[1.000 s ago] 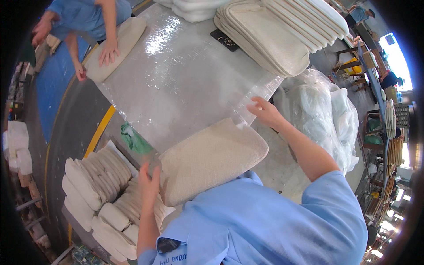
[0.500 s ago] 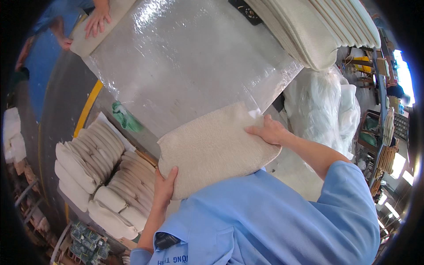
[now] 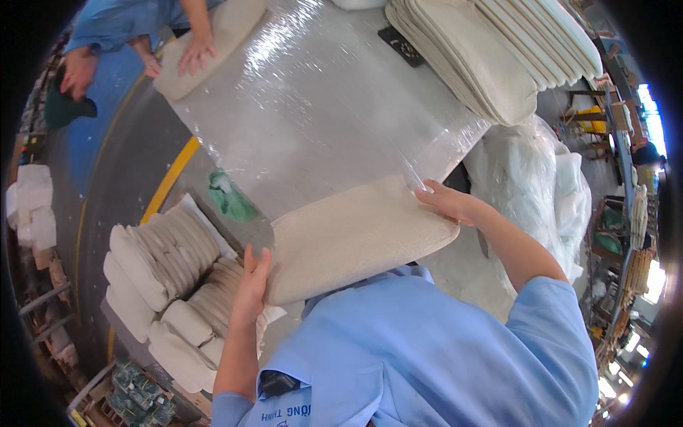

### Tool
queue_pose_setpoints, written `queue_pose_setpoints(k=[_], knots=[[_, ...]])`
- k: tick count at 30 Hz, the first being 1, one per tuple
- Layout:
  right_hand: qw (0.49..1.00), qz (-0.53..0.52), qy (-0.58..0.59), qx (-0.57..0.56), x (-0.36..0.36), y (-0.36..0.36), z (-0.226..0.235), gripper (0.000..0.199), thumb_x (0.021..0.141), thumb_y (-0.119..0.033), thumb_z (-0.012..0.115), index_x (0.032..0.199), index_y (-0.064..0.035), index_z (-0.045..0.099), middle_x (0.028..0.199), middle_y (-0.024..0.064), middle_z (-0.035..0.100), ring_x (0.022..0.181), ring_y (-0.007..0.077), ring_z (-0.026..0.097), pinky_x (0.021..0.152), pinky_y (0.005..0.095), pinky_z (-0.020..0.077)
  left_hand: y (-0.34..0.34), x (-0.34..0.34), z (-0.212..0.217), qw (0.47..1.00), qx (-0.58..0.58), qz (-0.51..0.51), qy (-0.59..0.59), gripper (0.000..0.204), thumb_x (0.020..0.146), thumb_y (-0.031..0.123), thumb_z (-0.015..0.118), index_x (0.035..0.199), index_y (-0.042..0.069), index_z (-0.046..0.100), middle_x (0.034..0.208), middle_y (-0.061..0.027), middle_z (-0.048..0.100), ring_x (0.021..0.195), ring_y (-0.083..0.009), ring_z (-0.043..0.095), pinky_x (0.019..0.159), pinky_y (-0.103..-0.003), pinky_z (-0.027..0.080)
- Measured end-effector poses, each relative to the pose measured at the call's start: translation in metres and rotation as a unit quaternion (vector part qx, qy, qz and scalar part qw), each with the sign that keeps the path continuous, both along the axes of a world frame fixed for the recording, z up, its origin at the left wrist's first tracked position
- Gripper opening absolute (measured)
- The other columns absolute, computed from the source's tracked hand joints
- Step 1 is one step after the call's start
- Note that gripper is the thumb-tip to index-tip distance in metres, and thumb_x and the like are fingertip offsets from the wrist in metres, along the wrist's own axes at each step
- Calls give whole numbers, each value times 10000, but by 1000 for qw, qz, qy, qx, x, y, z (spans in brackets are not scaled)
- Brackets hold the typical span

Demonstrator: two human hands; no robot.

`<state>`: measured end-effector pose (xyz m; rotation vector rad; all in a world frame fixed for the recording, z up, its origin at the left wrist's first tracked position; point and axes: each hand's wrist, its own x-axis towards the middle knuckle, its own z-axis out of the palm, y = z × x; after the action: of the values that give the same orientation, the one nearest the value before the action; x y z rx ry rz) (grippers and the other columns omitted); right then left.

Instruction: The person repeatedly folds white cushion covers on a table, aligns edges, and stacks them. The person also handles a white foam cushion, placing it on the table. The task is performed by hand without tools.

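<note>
A folded beige fabric pad [image 3: 356,238] with a nubbly surface lies on the near end of the table, close against my blue shirt. My left hand [image 3: 249,288] rests against the pad's left edge, thumb and fingers stretched and apart. At the far right corner, my right hand [image 3: 455,205] grips the pad's edge, with the thumb on top; its other fingers are partly hidden. Clear plastic film [image 3: 334,114] covers the tabletop beyond the pad.
Across the table another person's hand [image 3: 197,51] presses on a similar beige pad [image 3: 231,32]. Stacked beige pads [image 3: 484,64] stand at the far right. Folded pads [image 3: 171,252] fill a stack at left, near a green plastic bag [image 3: 231,196]. Plastic-wrapped bundles [image 3: 519,192] sit at right.
My left hand has loosened from the pad's left edge, its thumb now off the top surface. My right hand stays at the corner. The view has shifted slightly, showing more of the other person.
</note>
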<state>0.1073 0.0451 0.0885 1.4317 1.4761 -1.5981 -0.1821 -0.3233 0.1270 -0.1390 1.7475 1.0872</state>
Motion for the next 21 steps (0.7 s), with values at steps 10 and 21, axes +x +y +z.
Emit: queue_pose_setpoints(k=[10,21], knots=[[827,426,271,245,-56,-55,100,863,775,-499,875,1461,-59,593,1423,197,637,1323,392,606,1089,497,500,47,35,56,730,110,-468,486,743,801,320,876,1419,45,570,1337,-187,674,1218,-406,639,1040,-478,511],[762,511,152,367,-94,-85,87,653,829,-465,848,1326,-89,652,1211,146,736,1048,351,742,861,469,590,72,44,26,686,-4,-475,551,588,740,294,902,1231,108,639,1109,-118,731,968,-349,723,827,-470,575]])
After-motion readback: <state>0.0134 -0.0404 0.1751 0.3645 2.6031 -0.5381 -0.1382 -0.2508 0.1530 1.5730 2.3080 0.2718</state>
